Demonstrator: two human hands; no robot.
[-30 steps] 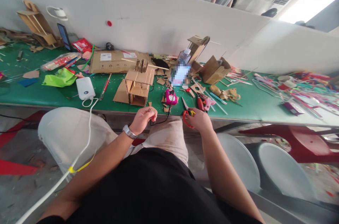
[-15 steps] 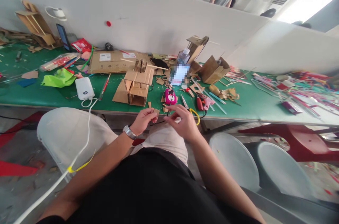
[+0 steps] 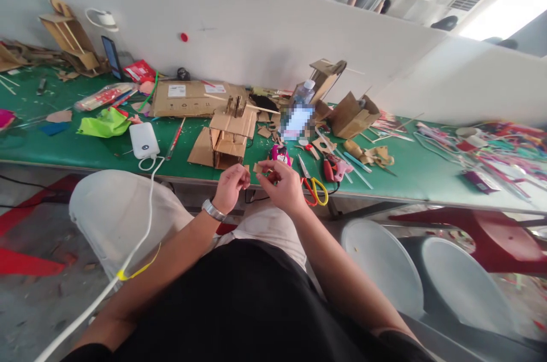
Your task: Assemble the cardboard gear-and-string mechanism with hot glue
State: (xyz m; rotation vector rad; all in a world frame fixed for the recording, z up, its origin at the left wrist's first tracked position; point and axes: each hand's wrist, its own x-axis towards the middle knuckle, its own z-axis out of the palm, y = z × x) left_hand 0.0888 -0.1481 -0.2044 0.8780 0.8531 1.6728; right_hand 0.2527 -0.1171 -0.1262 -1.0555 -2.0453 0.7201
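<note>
My left hand [image 3: 231, 184] and my right hand [image 3: 282, 186] meet just below the front edge of the green table [image 3: 64, 148]. My right hand pinches a small cardboard piece [image 3: 258, 168] between thumb and fingers. My left hand is curled closed beside it, with another small cardboard scrap at its fingertips. Red-and-yellow-handled scissors [image 3: 313, 185] lie on the table edge just right of my right hand. A small cardboard house model [image 3: 228, 137] stands on the table right behind my hands.
A white power bank [image 3: 143, 140] with a white cable, a flat cardboard box [image 3: 192, 98], a glue gun [image 3: 334, 168], a water bottle [image 3: 302, 94], cardboard scraps and sticks litter the table. White stools [image 3: 387, 262] stand to my right. People stand beyond the white partition.
My right hand set the scissors down on the table edge, moved left to my left hand and now pinches a cardboard piece. The view shifted slightly.
</note>
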